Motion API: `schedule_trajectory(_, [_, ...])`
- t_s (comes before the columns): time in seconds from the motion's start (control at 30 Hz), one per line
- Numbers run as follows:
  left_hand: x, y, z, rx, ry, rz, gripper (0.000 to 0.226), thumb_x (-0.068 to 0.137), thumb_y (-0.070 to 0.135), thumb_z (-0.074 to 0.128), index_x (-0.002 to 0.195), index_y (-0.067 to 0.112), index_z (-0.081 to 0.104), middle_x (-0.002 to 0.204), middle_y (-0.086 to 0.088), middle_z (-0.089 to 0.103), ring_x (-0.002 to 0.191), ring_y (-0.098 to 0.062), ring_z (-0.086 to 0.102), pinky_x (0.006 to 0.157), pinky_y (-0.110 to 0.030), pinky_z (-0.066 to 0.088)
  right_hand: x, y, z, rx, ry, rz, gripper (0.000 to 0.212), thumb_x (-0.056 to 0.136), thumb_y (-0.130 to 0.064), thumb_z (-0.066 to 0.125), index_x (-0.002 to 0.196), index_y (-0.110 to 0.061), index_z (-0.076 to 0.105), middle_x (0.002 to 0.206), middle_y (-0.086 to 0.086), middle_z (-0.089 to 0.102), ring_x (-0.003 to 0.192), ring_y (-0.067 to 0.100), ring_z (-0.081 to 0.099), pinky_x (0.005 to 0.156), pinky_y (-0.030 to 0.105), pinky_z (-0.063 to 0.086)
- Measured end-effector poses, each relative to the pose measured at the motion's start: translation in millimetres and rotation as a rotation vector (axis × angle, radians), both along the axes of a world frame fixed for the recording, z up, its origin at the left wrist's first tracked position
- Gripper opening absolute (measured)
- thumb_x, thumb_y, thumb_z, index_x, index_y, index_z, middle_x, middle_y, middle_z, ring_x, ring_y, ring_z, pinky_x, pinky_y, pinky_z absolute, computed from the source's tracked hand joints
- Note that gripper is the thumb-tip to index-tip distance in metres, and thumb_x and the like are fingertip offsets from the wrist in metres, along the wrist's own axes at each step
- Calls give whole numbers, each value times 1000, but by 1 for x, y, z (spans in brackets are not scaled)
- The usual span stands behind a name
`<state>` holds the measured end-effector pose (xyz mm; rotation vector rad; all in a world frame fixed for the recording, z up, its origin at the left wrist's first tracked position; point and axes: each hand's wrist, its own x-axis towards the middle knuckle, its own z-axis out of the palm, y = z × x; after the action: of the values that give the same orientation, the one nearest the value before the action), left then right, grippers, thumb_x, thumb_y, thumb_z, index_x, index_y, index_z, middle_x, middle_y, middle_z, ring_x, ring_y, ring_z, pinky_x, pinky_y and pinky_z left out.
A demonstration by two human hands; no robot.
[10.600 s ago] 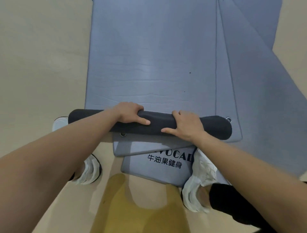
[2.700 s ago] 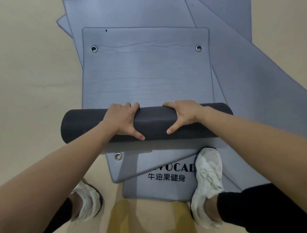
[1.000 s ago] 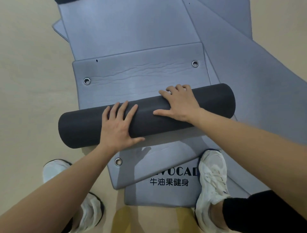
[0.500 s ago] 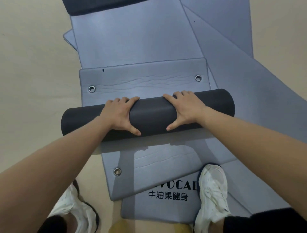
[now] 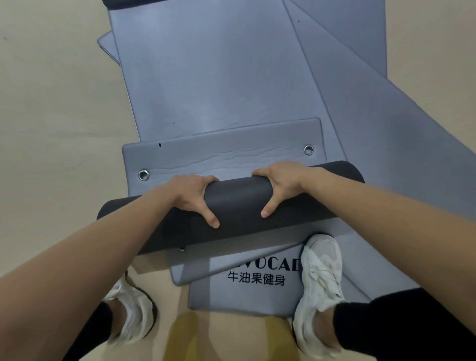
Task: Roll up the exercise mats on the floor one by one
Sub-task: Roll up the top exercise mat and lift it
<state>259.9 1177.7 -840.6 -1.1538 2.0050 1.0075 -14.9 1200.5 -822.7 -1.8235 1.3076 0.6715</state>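
Exercise mat [image 5: 226, 157] is nearly all wound up on my feed. Its roll [image 5: 239, 203] lies across the middle of the frame, a thick, matte charcoal cylinder of smooth foam with its right end tilted higher. Beyond it I see only a short blue-grey strip lying flat. The strip is faintly wrinkled and round-cornered, with a metal eyelet [image 5: 143, 174] at left and another [image 5: 308, 149] at right.

Both hands grip the roll near its centre. The left hand [image 5: 192, 195] and right hand [image 5: 280, 184] have fingers curled over the far side and thumbs pressed on the near face.

Underneath, more blue-grey mats [image 5: 219, 77] fan toward the top and right over a pale beige floor [image 5: 51, 103]. One mat at bottom centre carries black printed lettering [image 5: 257, 278]. A dark roll's edge [image 5: 116, 2] peeks in at the top. One white shoe [image 5: 319, 278] stands on the mats at lower right, another [image 5: 134, 319] at lower left. The left forearm hides part of the roll's left stretch.

Half a second ago the flat strip was longer and the left eyelet sat clear of the roll. A second ago the hands lay flat with spread fingers.
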Motion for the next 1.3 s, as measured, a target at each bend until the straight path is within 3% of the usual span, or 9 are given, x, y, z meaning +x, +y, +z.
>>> schedule_trajectory(0.13, [5, 22, -8, 200, 22, 21, 117, 45, 73, 90, 146, 40, 41, 133, 10, 59, 123, -22, 57, 107, -42, 44, 5, 23, -9, 164, -15, 1, 123, 53, -76, 87, 156, -32, 35, 142, -4, 56, 127, 26, 54, 108, 44, 44])
schedule_trajectory(0.27, [10, 29, -9, 280, 23, 38, 118, 50, 74, 86, 151, 40, 36, 140, 9, 55, 130, -22, 53, 113, -46, 41, 6, 30, -16, 191, -29, -8, 118, 55, -74, 87, 154, -34, 37, 141, -4, 56, 127, 26, 53, 111, 47, 42])
schedule_trajectory(0.43, [21, 44, 10, -10, 177, -32, 120, 58, 83, 62, 160, 29, 29, 155, 4, 46, 137, -21, 47, 115, -41, 39, 0, 20, -19, 175, -113, -109, 100, 59, -69, 89, 145, -33, 51, 131, -6, 61, 125, 24, 57, 104, 39, 45])
schedule_trajectory(0.5, [25, 54, 13, -129, 223, -76, 117, 65, 85, 55, 162, 27, 24, 162, 3, 38, 141, -22, 43, 115, -41, 39, -2, 12, -16, 116, -104, -148, 106, 60, -72, 86, 150, -30, 47, 144, 0, 57, 131, 27, 54, 108, 40, 43])
schedule_trajectory(0.8, [3, 122, -3, -689, 67, 34, 99, 90, 86, 25, 161, 17, 28, 162, -10, 38, 149, -34, 33, 124, -53, 23, -9, 9, -4, -123, -8, -135, 108, 64, -92, 65, 153, -34, 43, 147, 3, 54, 134, 30, 49, 107, 46, 43])
schedule_trajectory(0.9, [5, 108, -4, -708, 95, 33, 97, 89, 86, 27, 158, 17, 35, 156, -10, 46, 142, -33, 42, 121, -51, 30, -10, 23, -5, -317, 26, -103, 89, 83, -86, 49, 152, -31, 46, 145, 4, 56, 131, 30, 50, 108, 45, 40])
schedule_trajectory(1.07, [5, 59, -1, -585, 142, 61, 91, 89, 86, 31, 155, 25, 38, 149, -4, 54, 130, -29, 54, 106, -46, 43, -5, 51, -10, -999, -148, 2, 44, 103, -44, 49, 120, -9, 67, 117, 13, 70, 101, 36, 62, 91, 46, 45])
schedule_trajectory(1.2, [4, 13, 0, -453, 101, 129, 92, 85, 90, 25, 150, 28, 46, 140, -1, 62, 122, -29, 60, 96, -44, 49, 2, 85, -21, -936, -40, 179, 72, 100, -63, 43, 150, -12, 47, 152, 22, 49, 136, 44, 46, 115, 60, 32])
schedule_trajectory(1.3, [-2, 3, 0, -628, 38, 93, 93, 85, 88, 14, 133, 25, 64, 120, -2, 72, 109, -28, 64, 94, -43, 45, 4, 85, -27, -763, 121, 181, 90, 96, -77, 32, 163, -17, 20, 166, 22, 26, 151, 47, 24, 121, 69, 12])
